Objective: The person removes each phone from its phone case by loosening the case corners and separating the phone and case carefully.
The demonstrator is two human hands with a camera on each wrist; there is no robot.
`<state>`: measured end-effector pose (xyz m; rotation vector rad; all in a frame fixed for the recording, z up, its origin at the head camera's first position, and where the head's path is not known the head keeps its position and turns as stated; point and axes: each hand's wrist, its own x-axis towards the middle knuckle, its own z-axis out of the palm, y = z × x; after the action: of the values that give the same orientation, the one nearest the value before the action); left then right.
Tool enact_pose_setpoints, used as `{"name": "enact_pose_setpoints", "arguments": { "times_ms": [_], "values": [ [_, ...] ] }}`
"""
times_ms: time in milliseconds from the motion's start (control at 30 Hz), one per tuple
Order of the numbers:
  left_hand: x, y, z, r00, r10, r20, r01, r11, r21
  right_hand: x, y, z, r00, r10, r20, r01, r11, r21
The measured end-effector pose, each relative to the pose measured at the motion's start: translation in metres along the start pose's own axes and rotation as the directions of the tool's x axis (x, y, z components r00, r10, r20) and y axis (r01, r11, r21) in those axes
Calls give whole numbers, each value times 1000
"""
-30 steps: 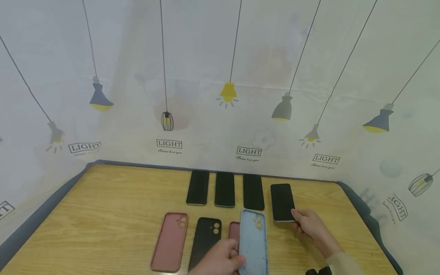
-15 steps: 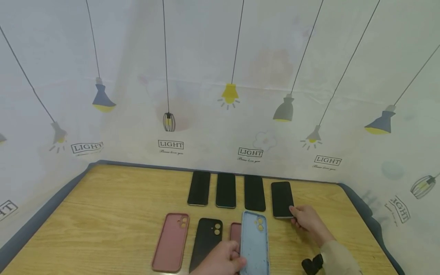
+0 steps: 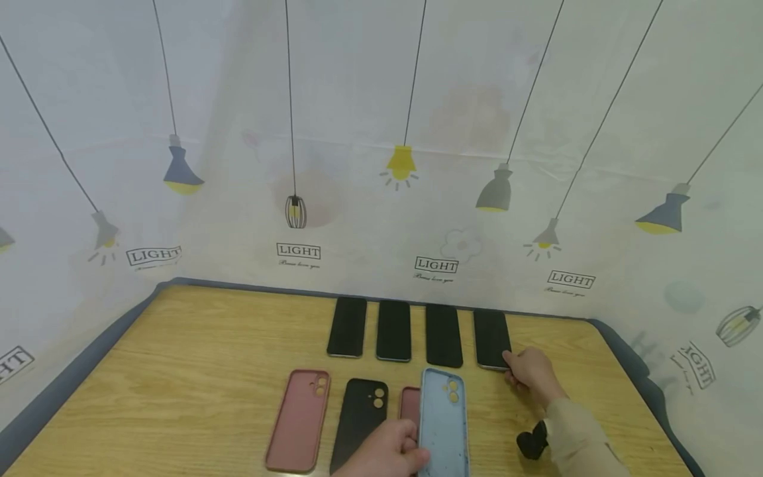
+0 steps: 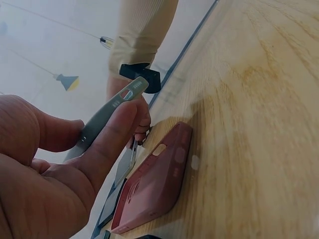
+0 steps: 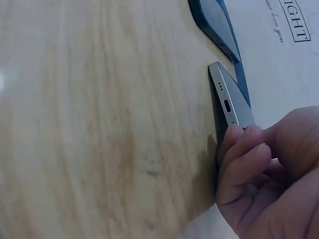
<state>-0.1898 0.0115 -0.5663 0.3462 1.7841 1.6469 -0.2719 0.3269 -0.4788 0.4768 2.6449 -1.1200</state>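
Note:
My left hand pinches a light blue phone case by its left edge, lifted off the table as the left wrist view shows. Partly covered by that case and hand, a pink phone case lies on the wood. At the back right, my right hand grips the lower right corner of a black-screened phone between thumb and curled fingers. Its bottom end with the charging port faces the right wrist camera. This phone completes a row with three others: a left one, a middle one and a right one.
A pink phone case and a black phone case lie left of centre on the wooden table. A cloth backdrop printed with lamps rises behind the table's dark far edge. A black device sits at the right wrist.
My right hand has pushed its phone away toward the back edge, bringing it level with the other phones. The left hand keeps the blue case nearly in place; the head view shifted slightly.

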Motion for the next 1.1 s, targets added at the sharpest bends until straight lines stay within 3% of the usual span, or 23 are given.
{"name": "enact_pose_setpoints", "arguments": {
  "times_ms": [233, 400, 600, 833, 1100],
  "values": [
    [3, -2, 0, 1000, -6, 11, 6, 1000, -7, 1, -4, -6, 1000, 12, -21, -13, 1000, -21],
    [2, -2, 1, 1000, 0, 26, 0, 1000, -24, 2, -4, -8, 1000, 0, -31, -4, 992, -123],
    [2, -4, 3, 1000, 15, 20, -15, 1000, -7, 3, 0, -8, 997, -37, -66, 17, 962, -273],
    [1, -4, 4, 999, 40, 15, -40, 999, 18, 3, 6, -5, 992, -55, -111, 23, 962, -270],
    [1, -4, 3, 998, 53, 20, -53, 998, 29, -3, 7, -9, 992, -69, -107, 43, 972, -229]
  ]
}}
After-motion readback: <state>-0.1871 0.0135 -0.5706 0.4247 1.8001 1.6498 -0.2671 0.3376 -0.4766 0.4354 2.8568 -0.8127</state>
